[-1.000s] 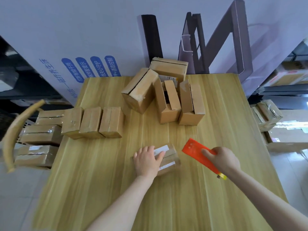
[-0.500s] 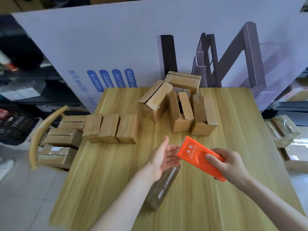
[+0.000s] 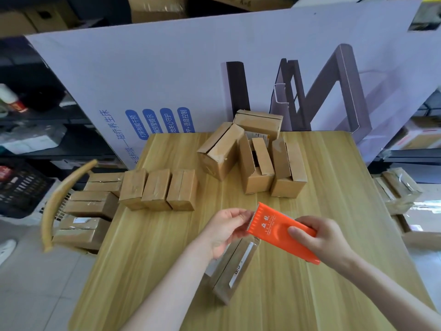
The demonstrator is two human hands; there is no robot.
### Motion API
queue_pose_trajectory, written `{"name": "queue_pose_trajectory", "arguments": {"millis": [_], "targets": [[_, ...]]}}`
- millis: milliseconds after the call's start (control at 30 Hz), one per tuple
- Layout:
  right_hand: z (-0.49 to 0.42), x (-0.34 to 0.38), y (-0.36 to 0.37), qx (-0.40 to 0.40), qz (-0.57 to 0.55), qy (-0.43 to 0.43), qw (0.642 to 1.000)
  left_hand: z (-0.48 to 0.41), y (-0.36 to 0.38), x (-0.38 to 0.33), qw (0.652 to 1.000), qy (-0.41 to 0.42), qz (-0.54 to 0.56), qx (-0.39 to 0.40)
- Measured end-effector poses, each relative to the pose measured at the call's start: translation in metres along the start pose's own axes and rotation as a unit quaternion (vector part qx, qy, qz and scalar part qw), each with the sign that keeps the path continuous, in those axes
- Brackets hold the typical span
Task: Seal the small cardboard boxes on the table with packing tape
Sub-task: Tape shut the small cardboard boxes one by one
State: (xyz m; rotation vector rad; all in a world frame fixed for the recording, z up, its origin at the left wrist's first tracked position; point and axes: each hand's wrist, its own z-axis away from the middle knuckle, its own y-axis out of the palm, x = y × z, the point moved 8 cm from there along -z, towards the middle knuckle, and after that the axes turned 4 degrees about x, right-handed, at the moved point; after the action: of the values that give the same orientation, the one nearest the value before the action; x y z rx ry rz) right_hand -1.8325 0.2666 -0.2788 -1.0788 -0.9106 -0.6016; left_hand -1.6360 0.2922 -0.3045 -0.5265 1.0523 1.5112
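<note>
The small cardboard box (image 3: 230, 271) is lying slantwise on the near part of the bench (image 3: 338, 201), just below both hands, with a white label showing along its top. The orange tape dispenser (image 3: 281, 231) is being clasped at its rear by the right grip (image 3: 322, 237), while its toothed front edge is being pinched by the left grip (image 3: 222, 228); whether tape is being held there cannot be told. Three closed boxes (image 3: 157, 189) are standing in a row at the left, and among the boxes at the back (image 3: 222, 156) one box with parted flaps (image 3: 259, 185) is showing a dark inside whose contents cannot be told.

Large printed white board (image 3: 191, 75), curved wooden chair back (image 3: 56, 199), black crate (image 3: 21, 187)
</note>
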Motion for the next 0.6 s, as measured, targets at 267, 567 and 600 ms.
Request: {"name": "queue_pose_trajectory", "arguments": {"millis": [267,567,600], "targets": [[0.004,0.001,0.004,0.012,-0.017,0.001,1.000,0.007,0.006,0.006,0.996,-0.027,0.085,0.026],[0.006,-0.005,0.008,0.034,-0.059,0.020,0.997,0.010,0.000,0.008,0.996,-0.031,0.080,-0.014],[0.006,-0.005,0.007,0.034,-0.061,0.020,0.997,0.011,0.000,0.006,0.996,-0.033,0.083,-0.011]]}}
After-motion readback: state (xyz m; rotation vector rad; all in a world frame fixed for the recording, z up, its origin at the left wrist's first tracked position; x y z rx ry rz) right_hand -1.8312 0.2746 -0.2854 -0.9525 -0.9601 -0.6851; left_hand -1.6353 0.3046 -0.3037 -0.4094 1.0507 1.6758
